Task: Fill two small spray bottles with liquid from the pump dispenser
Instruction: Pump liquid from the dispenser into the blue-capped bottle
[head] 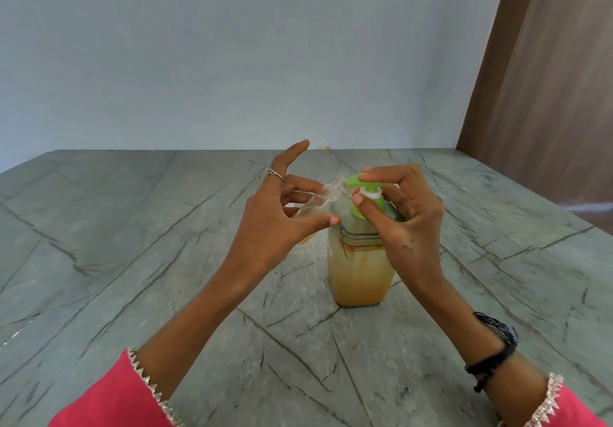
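Right now the dispenser stands upright on the grey veined worktop, near its middle, with cloudy amber liquid filling most of its clear square body. Its green pump head sits on top. The right hand is over that pump: the index finger lies across the green top and the thumb presses near the white collar, so its grip is clenched on the pump.

The left hand holds a small clear bottle tilted, its open neck up against the pump spout. The grip there is a pinch, thumb on the near side and middle fingers behind, while the index finger, with a ring on it, sticks up free. A little amber liquid shows in the bottle's lower end.

Pink sleeves with silver trim cover both forearms, and black thread bands circle the right wrist. Only one small bottle is in view.
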